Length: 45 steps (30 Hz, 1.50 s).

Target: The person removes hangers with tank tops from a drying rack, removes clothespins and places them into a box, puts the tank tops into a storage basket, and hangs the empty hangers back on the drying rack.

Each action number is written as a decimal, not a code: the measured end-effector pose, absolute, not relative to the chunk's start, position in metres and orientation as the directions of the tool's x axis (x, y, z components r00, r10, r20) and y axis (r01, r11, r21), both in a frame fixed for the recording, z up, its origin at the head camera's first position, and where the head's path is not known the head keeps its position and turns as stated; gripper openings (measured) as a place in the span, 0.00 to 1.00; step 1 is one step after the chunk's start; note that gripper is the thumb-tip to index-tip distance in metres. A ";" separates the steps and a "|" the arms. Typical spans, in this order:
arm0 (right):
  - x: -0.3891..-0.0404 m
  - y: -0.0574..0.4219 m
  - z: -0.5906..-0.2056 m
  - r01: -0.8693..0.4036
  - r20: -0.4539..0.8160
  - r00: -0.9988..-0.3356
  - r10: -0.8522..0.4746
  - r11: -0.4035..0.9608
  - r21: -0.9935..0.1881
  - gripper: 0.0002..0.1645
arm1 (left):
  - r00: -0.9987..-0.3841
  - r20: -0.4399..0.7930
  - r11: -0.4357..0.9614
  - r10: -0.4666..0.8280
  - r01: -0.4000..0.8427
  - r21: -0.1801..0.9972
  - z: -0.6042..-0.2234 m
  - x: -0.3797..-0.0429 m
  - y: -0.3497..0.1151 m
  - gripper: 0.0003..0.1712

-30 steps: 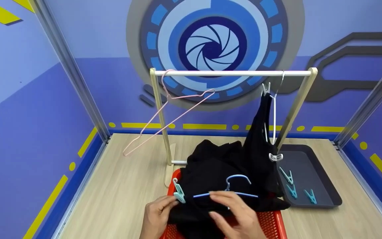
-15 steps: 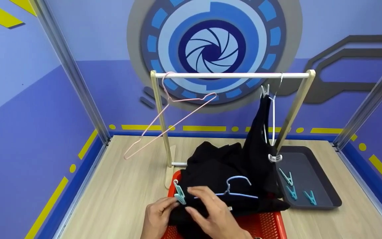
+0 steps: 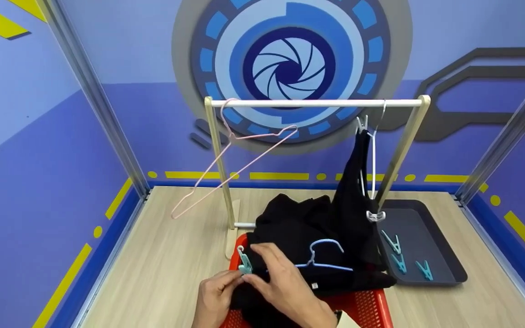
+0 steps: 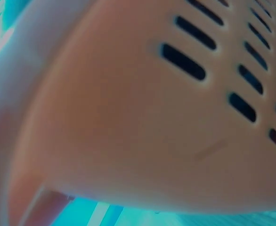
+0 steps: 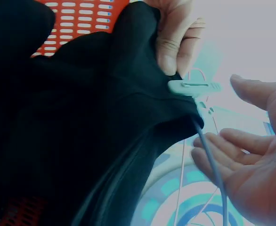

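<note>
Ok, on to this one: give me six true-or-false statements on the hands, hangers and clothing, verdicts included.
1. The left hand pinches the black garment beside a teal clothespin. True.
2. The pink hanger hangs bare from the white bar. True.
3. The right hand grips the pink hanger. False: its thumb and fingers are spread near the teal clothespin.
4. The blue hanger is off the white bar. True.
5. Five loose clothespins lie on the gray tray. False: three do.
6. The basket under the clothing is green. False: it is red.
</note>
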State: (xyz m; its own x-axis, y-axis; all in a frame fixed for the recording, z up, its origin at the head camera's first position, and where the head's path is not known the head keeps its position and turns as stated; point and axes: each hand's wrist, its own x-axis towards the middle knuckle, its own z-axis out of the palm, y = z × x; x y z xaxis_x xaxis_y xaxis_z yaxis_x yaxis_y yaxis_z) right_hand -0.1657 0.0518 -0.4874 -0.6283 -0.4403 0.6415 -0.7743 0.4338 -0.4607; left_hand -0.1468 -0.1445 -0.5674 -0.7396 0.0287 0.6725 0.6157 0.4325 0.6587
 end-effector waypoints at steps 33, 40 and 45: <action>-0.174 0.031 -0.482 -0.652 0.506 -0.730 -0.459 0.246 -0.717 0.18 | -0.794 0.608 0.397 0.029 0.567 0.722 -0.568 -0.146 -0.148 0.10; -0.174 0.033 -0.485 -0.649 0.522 -0.737 -0.429 0.233 -0.725 0.18 | -0.773 0.633 0.385 0.029 0.594 0.707 -0.569 -0.147 -0.146 0.11; -0.173 0.034 -0.484 -0.625 0.521 -0.761 -0.387 0.222 -0.748 0.15 | -0.776 0.630 0.386 0.027 0.590 0.710 -0.567 -0.146 -0.144 0.10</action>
